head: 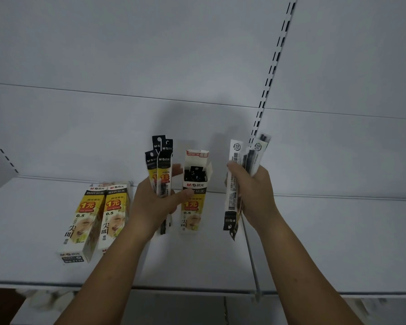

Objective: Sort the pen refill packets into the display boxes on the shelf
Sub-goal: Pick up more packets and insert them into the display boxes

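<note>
Centre frame: left hand grips four black-topped refill packets, right hand grips several reversed packets; an open display box stands between them on the white shelf.

- Left hand grips a fan of narrow black-and-yellow refill packets, held upright.
- Right hand grips a bunch of white-and-black refill packets, barcode side showing.
- Open white-and-yellow cardboard display box stands between the hands, black packet tops inside.
- Two closed matching boxes lie side by side at left on white metal shelf.
</note>
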A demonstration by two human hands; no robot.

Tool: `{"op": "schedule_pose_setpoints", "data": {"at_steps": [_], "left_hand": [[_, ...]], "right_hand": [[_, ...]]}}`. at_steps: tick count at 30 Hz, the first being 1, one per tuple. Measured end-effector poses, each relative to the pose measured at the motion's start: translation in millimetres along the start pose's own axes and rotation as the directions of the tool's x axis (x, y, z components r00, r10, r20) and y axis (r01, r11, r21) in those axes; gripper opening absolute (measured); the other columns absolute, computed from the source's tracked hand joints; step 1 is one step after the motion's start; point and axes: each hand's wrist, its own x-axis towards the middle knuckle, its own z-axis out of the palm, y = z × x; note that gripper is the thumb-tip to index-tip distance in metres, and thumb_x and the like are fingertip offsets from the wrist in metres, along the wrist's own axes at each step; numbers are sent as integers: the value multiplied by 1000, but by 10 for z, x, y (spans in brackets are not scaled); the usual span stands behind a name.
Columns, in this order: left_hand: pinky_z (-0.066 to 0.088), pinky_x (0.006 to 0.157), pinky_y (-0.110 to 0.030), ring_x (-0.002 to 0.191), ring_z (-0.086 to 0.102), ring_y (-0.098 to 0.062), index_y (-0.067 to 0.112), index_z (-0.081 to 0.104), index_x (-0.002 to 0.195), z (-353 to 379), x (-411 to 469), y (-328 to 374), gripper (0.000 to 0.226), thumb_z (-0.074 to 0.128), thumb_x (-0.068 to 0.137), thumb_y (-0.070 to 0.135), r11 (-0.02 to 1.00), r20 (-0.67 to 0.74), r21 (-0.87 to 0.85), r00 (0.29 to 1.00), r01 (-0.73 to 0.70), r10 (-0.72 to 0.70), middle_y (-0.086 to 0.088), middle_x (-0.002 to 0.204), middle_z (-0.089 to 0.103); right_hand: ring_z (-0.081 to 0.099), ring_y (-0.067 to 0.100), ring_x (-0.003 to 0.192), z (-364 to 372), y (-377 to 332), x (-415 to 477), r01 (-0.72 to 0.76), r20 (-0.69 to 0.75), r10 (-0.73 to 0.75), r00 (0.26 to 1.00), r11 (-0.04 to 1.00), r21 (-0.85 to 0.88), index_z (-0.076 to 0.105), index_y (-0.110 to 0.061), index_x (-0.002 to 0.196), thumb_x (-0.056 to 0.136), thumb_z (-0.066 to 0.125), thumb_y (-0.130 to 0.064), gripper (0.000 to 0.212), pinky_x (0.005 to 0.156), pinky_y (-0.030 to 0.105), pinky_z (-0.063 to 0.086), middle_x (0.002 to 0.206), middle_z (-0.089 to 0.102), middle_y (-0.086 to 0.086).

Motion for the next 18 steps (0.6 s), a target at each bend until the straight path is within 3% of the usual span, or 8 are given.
{"op": "schedule_pose_setpoints", "data": {"at_steps": [4, 6, 9, 11, 14, 18], "left_hand": [[52, 58, -33, 61, 64, -8, 27, 69, 124, 8, -53, 78, 54, 86, 73, 35, 1000, -69, 1, 998, 9, -9, 6, 76, 74], [51, 57, -33, 58, 61, -9, 28, 69, 120, -12, -86, 110, 52, 84, 72, 39, 1000, -120, 2, 993, 0, 0, 8, 70, 69], [47, 54, -34, 55, 55, -16, 21, 70, 107, -63, -175, 199, 37, 82, 74, 34, 995, -183, -91, 983, -48, 31, 1, 78, 67], [44, 51, -31, 51, 49, -18, 14, 67, 94, -122, -238, 283, 27, 84, 78, 27, 987, -134, -146, 990, -64, 44, -1, 66, 58], [41, 47, -28, 47, 45, -17, 17, 67, 81, -163, -284, 442, 26, 88, 73, 30, 986, 9, -153, 997, -71, 73, -2, 59, 52], [44, 48, -28, 51, 51, -22, 16, 70, 86, -78, -319, 619, 34, 88, 68, 39, 994, 96, -93, 993, -53, 62, -9, 66, 62]], "right_hand": [[63, 20, 66, 17, -18, -76, 10, 41, -9, 999, 1000, -14, 62, -3, 84, 103, 64, -32, 35, 66, 34, 51, 71, 63, 7], [68, 20, 65, 10, -46, -130, -1, 30, 2, 1000, 1000, -23, 65, -4, 86, 103, 65, -30, 31, 64, 34, 53, 70, 69, 6], [70, 21, 67, 5, -137, -255, -12, 26, 11, 1000, 1000, 28, 68, -12, 81, 101, 66, -25, 24, 64, 35, 55, 71, 69, 8], [70, 22, 66, 68, -225, -343, -18, 55, 14, 998, 997, 69, 69, -19, 74, 101, 66, -24, 27, 64, 35, 56, 70, 70, 6], [76, 22, 76, 255, -358, -405, -7, 120, -3, 993, 997, 82, 76, -21, 83, 99, 67, -28, 20, 73, 41, 62, 78, 76, 3], [74, 18, 74, 527, -519, -365, -32, 163, 8, 987, 990, 139, 77, -21, 87, 103, 61, -28, 23, 74, 39, 61, 74, 73, 0]]}}
